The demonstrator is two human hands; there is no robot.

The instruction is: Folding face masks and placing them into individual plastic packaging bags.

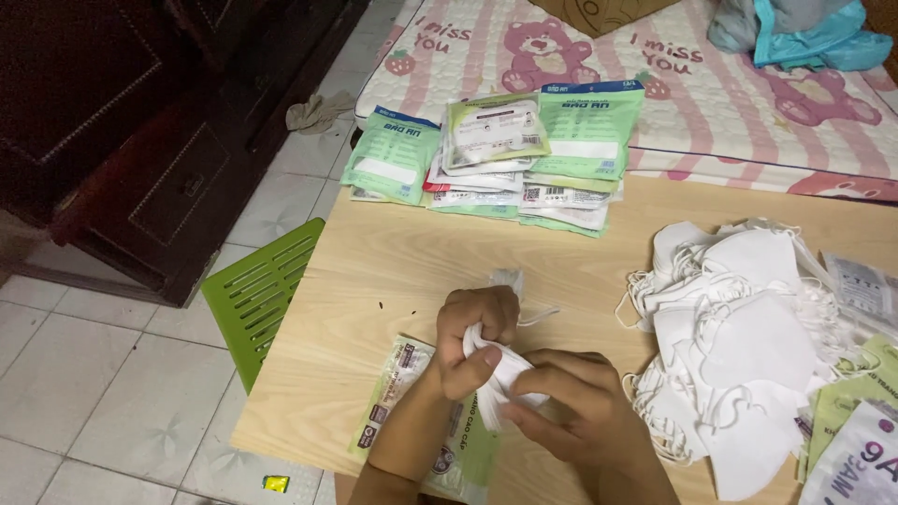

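My left hand (474, 340) and my right hand (578, 400) are both closed on a folded white face mask (500, 372), held just above a light wooden table (393, 271). Its ear loop (535, 316) trails toward the right. Under my left forearm lies a green and white plastic mask pouch (398, 402), flat on the table near its front edge. A loose pile of white masks (739, 337) lies to the right of my hands, apart from them.
A stack of filled green and white pouches (505, 154) sits at the table's far edge. More pouches (856, 430) lie at the right. A green plastic stool (257, 290) stands left of the table. A pink bear-print mattress (748, 84) lies behind; dark wooden furniture (140, 131) stands at the left.
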